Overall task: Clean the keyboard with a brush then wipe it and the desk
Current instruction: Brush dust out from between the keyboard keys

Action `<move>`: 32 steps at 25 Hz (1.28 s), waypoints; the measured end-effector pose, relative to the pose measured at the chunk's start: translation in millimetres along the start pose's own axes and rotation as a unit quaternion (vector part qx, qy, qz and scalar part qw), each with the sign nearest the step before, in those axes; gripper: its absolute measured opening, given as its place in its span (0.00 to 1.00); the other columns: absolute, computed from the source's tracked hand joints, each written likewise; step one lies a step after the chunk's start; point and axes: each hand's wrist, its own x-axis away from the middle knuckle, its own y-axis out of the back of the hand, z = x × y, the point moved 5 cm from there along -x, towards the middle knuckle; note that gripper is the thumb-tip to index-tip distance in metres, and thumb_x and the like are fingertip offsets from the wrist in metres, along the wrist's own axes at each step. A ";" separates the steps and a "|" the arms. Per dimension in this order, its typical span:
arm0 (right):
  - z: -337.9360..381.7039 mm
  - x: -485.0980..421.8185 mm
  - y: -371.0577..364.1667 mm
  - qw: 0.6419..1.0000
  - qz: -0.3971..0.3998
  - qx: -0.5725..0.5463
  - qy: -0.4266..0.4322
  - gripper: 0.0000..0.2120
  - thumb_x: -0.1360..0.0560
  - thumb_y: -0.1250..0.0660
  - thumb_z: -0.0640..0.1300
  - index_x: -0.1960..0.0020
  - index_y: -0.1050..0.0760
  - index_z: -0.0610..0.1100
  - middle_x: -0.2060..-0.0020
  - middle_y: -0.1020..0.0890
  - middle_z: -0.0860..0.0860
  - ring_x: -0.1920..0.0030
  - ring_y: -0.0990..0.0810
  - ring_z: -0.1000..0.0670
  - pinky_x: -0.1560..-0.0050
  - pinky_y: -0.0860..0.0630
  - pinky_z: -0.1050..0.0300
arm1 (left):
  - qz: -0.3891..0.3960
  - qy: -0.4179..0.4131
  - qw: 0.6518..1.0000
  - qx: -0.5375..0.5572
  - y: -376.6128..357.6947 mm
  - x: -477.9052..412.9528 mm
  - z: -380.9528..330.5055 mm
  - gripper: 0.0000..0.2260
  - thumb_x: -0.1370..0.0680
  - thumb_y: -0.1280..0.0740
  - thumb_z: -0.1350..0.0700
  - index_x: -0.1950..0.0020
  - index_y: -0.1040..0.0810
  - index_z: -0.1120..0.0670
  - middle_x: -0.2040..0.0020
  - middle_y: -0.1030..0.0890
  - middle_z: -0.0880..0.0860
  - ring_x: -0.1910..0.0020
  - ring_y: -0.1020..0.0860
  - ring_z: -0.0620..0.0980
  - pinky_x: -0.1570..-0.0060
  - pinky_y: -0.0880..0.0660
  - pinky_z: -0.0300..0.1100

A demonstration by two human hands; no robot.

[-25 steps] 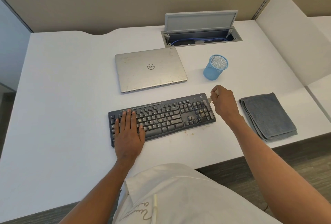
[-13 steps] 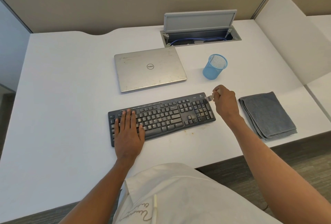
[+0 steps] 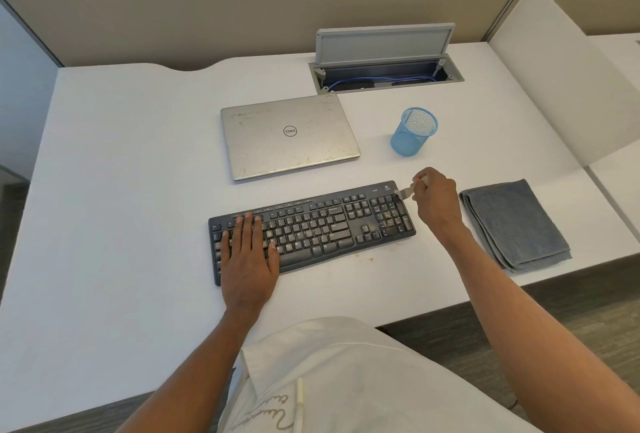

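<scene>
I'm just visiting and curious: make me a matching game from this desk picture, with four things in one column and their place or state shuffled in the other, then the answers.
Column one:
1. laptop
2. cloth
3. left hand
4. right hand

Column two:
A. folded, farthest to the right
B. holding a small brush
C. closed, behind the keyboard
D. lying flat on the left keys

Pairs: 1-C, 2-A, 3-D, 4-B
</scene>
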 end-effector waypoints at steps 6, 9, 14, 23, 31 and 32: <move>4.1 1.7 7.7 1.000 -0.010 0.011 0.018 0.07 0.17 0.41 0.39 0.48 0.25 0.42 0.58 0.18 0.42 0.58 0.19 0.40 0.58 0.21 0.44 | -0.003 -0.002 1.000 0.004 0.8 0.2 0.1 0.28 0.14 0.49 0.47 0.17 0.36 0.59 0.17 0.35 0.58 0.16 0.39 0.57 0.17 0.46 0.60; 7.1 5.8 4.9 0.996 0.033 0.065 0.043 0.07 0.17 0.43 0.38 0.49 0.27 0.43 0.60 0.19 0.44 0.60 0.19 0.40 0.59 0.20 0.42 | 0.000 0.000 1.000 0.003 0.6 0.1 -0.3 0.28 0.14 0.49 0.47 0.17 0.35 0.59 0.17 0.34 0.58 0.16 0.39 0.57 0.17 0.46 0.60; 44.9 16.1 3.6 0.981 0.130 0.009 0.140 0.11 0.19 0.44 0.31 0.52 0.26 0.42 0.63 0.19 0.44 0.64 0.19 0.55 0.64 0.24 0.54 | 0.005 -0.003 1.000 0.002 -0.5 0.0 0.2 0.28 0.14 0.49 0.47 0.16 0.36 0.59 0.16 0.35 0.58 0.16 0.40 0.57 0.17 0.47 0.60; 52.5 17.4 -8.7 0.963 0.196 0.042 0.179 0.12 0.24 0.45 0.25 0.52 0.26 0.37 0.64 0.20 0.41 0.66 0.21 0.61 0.63 0.30 0.52 | 0.007 -0.003 1.000 -0.001 0.1 0.0 1.0 0.28 0.14 0.50 0.47 0.17 0.35 0.59 0.17 0.35 0.58 0.16 0.39 0.57 0.17 0.47 0.60; 45.4 9.2 0.5 0.977 0.135 0.084 0.146 0.12 0.23 0.43 0.28 0.50 0.25 0.41 0.59 0.19 0.46 0.58 0.19 0.43 0.60 0.24 0.49 | 0.000 -0.004 1.000 0.001 1.2 0.0 -0.1 0.28 0.14 0.48 0.47 0.17 0.35 0.59 0.17 0.34 0.58 0.16 0.39 0.57 0.17 0.46 0.60; 51.2 13.3 -2.8 0.976 0.145 0.041 0.157 0.11 0.21 0.43 0.30 0.52 0.25 0.42 0.62 0.18 0.46 0.60 0.19 0.42 0.62 0.23 0.47 | -0.001 -0.004 1.000 0.001 1.5 0.1 -0.1 0.28 0.14 0.48 0.47 0.17 0.35 0.59 0.17 0.34 0.58 0.16 0.39 0.57 0.17 0.46 0.60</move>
